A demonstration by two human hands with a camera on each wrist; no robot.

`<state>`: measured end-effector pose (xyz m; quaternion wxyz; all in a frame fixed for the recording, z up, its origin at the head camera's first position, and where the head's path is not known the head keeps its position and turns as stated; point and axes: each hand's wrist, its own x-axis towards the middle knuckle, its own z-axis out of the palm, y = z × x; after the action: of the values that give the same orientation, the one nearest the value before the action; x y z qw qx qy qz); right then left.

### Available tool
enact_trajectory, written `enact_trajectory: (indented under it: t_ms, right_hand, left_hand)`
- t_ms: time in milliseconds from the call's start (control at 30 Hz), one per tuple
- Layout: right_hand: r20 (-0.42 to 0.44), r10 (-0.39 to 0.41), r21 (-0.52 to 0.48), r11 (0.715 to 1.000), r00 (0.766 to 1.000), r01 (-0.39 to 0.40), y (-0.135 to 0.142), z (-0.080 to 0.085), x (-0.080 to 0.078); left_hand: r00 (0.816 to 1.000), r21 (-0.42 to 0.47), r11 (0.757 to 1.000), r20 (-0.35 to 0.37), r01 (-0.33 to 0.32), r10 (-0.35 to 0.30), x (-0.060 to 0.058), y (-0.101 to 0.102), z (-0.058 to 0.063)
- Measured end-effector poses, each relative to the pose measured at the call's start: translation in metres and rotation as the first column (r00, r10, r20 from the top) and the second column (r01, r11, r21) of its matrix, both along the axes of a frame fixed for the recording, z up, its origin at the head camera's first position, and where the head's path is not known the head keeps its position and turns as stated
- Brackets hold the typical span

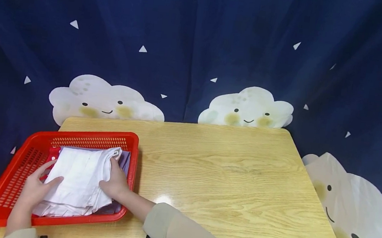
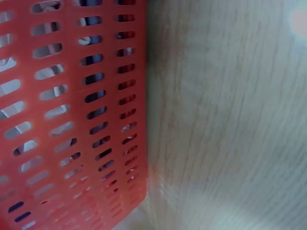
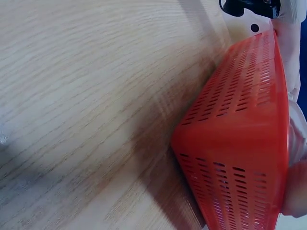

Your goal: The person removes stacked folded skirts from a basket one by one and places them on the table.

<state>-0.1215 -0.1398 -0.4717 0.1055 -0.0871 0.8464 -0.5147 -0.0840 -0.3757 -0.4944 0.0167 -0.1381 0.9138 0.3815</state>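
A folded white cloth lies on top inside a red plastic basket. My left hand holds its left side, thumb on top and fingers along the edge. On the opposite side, my right hand grips the folded edge, with its thumb toward the front and some fingers hidden by cloth. Purple fabric shows beneath and to the right. Red cloth with white dots peeks out at the back left. In the left wrist view, the slotted basket wall covers most of the fabric.
The basket stands at the left end of a light wooden table. Behind the table hangs a dark blue curtain with white triangles and smiling clouds. The right wrist view shows a basket corner close to my right forearm.
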Motion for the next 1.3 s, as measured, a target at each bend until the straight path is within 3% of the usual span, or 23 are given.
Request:
enact_trajectory:
  t_ms: [533, 733, 867, 1000, 1167, 1300]
  right_hand:
    - [-0.109, 0.021, -0.056, 0.998, 0.994, -0.027, 0.001, -0.005, -0.001]
    - [0.054, 0.020, 0.017, 1.000, 0.998, -0.021, 0.000, 0.005, 0.005]
    - [0.097, 0.006, 0.040, 0.999, 0.995, -0.010, -0.002, 0.003, 0.006]
    - [0.087, -0.002, -0.001, 1.000, 0.996, 0.002, -0.002, 0.001, 0.005]
    - [0.062, 0.016, -0.078, 0.997, 0.998, -0.011, 0.001, 0.002, 0.003]
    - [0.068, 0.043, -0.112, 0.993, 0.997, -0.035, 0.005, 0.006, 0.001]
  left_hand:
    - [0.999, 0.068, 0.996, 0.011, -0.049, 0.049, 0.004, 0.001, 0.008]
    - [0.992, 0.114, 0.991, 0.112, -0.069, 0.056, 0.002, 0.000, 0.009]
    - [0.987, 0.134, 0.990, 0.158, -0.038, 0.017, 0.000, -0.002, 0.010]
    - [0.992, 0.166, 0.986, 0.124, -0.002, -0.019, -0.001, -0.004, 0.011]
    - [0.998, 0.192, 0.981, 0.062, -0.012, 0.000, 0.001, -0.002, 0.010]
    - [1.000, 0.148, 0.989, 0.031, -0.002, -0.003, 0.001, -0.001, 0.013]
